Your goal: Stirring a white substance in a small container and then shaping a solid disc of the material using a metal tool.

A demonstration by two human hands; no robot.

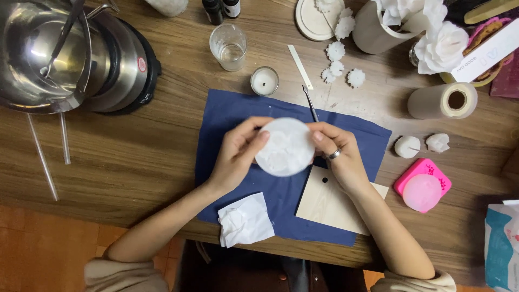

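Crumpled tissue [246,219] lies nearest me on the blue cloth [227,116]. Above it, my left hand [236,154] and right hand [339,153] pinch a white disc [285,147] between their fingers. Farther back on the counter [135,157] stands a small candle [264,81].

Both hands [238,154] [338,154] raised, fingers curled.

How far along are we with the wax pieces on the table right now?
Done, it seems: several small white wax flowers lie finished, and a small glass candle stands filled. In hand: left hand and right hand hold a round white mould over the blue cloth. Left: the pink mould looks still full.
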